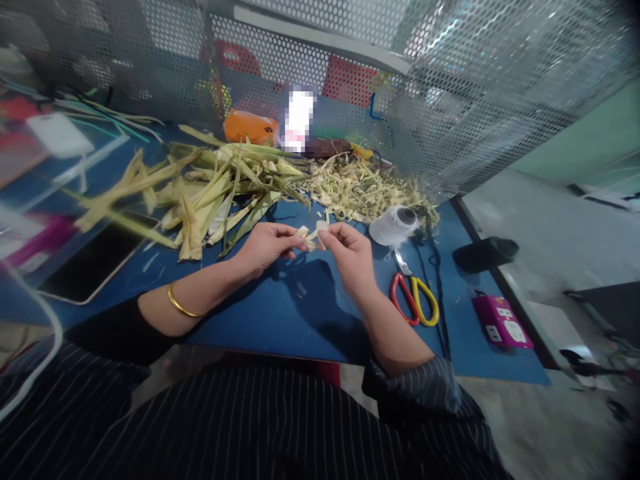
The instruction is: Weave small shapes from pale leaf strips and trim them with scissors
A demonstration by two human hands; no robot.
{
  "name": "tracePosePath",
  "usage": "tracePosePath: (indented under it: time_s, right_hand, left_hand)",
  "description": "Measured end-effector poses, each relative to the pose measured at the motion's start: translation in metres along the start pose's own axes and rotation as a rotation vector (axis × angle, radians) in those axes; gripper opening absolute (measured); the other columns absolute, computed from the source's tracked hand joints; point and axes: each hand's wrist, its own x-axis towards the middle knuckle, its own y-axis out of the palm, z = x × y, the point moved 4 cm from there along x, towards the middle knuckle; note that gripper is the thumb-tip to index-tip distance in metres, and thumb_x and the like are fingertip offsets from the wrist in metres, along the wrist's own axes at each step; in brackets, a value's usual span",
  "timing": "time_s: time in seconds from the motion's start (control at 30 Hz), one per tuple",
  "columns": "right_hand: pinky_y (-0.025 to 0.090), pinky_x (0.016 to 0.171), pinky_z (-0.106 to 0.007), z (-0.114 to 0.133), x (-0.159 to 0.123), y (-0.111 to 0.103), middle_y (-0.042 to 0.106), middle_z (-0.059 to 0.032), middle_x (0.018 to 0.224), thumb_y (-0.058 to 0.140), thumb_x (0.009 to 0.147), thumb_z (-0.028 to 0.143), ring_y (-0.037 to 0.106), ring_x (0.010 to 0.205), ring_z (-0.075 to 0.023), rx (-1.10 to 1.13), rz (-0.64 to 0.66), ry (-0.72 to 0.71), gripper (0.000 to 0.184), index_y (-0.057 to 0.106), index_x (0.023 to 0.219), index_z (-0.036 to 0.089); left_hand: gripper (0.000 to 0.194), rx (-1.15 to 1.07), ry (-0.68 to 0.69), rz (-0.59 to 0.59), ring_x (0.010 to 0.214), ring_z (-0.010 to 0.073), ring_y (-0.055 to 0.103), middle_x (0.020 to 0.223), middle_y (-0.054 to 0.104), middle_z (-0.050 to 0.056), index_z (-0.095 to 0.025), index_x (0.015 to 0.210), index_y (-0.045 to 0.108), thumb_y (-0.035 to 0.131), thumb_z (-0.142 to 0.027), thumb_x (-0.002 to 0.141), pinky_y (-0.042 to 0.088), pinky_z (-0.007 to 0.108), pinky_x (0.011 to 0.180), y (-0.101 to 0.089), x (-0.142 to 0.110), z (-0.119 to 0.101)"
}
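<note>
My left hand [267, 245] and my right hand [350, 253] meet over the blue table [280, 313]. Both pinch one small pale folded leaf strip [311, 236], each hand on one end, fingers closed. A gold bangle [180, 303] circles my left wrist. Just behind the hands lies a pile of long green and yellow palm leaves [210, 187]. A heap of pale leaf trimmings [365, 190] lies behind my right hand.
A white thread spool [395, 225] stands right of my hands. Red-and-yellow scissors [414, 297] lie near my right forearm. A pink box [500, 321] and a black object [484, 253] sit at the right edge. A dark tablet [95, 260] lies left. Perforated metal panels [450, 100] wall the back.
</note>
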Motion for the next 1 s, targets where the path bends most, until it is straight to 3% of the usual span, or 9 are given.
tracePosePath:
  time_s: [0.13,0.27,0.73,0.83,0.93,1.0]
  right_hand:
    - [0.038,0.066,-0.027,-0.002,0.000,0.000,0.057,0.0022,0.066,0.059,0.084,0.030,0.049,0.066,-0.0124,-0.297,0.079,-0.012,0.020,0.060,0.067,0.020]
    - [0.037,0.071,-0.028,-0.003,-0.001,0.000,0.057,0.0008,0.071,0.057,0.082,0.028,0.052,0.074,-0.0151,-0.454,0.062,-0.025,0.018,0.060,0.066,0.020]
    - [0.035,0.064,-0.028,-0.004,-0.004,0.004,0.058,0.0009,0.065,0.058,0.084,0.029,0.051,0.067,-0.0142,-0.608,0.071,-0.062,0.024,0.059,0.061,0.021]
    - [0.038,0.065,-0.027,-0.006,-0.004,0.003,0.063,0.0019,0.068,0.062,0.083,0.032,0.054,0.065,-0.0132,-0.516,0.047,-0.026,0.013,0.062,0.077,0.021]
    - [0.039,0.063,-0.027,-0.007,-0.004,0.003,0.063,0.0038,0.067,0.064,0.082,0.035,0.054,0.061,-0.0124,-0.460,0.052,0.001,0.021,0.063,0.098,0.022]
    - [0.040,0.064,-0.027,-0.007,-0.004,0.004,0.062,0.0032,0.065,0.060,0.085,0.038,0.054,0.061,-0.0124,-0.456,0.102,-0.016,0.018,0.066,0.092,0.022]
  left_hand:
    - [0.015,0.050,0.028,-0.045,0.049,0.0072,0.054,0.076,0.074,0.007,-0.013,0.080,0.075,0.073,-0.025,0.072,0.044,0.022,0.051,0.000,-0.003,-0.004]
    - [0.014,0.095,0.043,-0.079,0.048,0.0069,0.054,0.076,0.073,0.007,-0.012,0.081,0.075,0.072,-0.023,0.074,0.045,0.022,0.051,0.001,-0.005,-0.008]
    - [0.021,0.256,0.114,-0.011,0.056,0.0117,0.062,0.076,0.074,0.008,-0.013,0.082,0.076,0.069,-0.031,0.074,0.051,0.023,0.056,0.007,-0.006,0.001]
    - [0.021,0.318,0.137,-0.008,0.056,0.0120,0.062,0.073,0.073,0.008,-0.013,0.077,0.075,0.067,-0.032,0.076,0.049,0.023,0.056,0.006,-0.007,0.002]
    - [0.021,0.337,0.166,0.031,0.055,0.0118,0.062,0.070,0.072,0.007,-0.013,0.074,0.075,0.064,-0.031,0.077,0.048,0.022,0.056,0.007,-0.008,0.001]
    - [0.020,0.359,0.188,0.061,0.055,0.0119,0.062,0.069,0.072,0.006,-0.013,0.074,0.076,0.062,-0.027,0.077,0.048,0.022,0.056,0.009,-0.009,0.000]
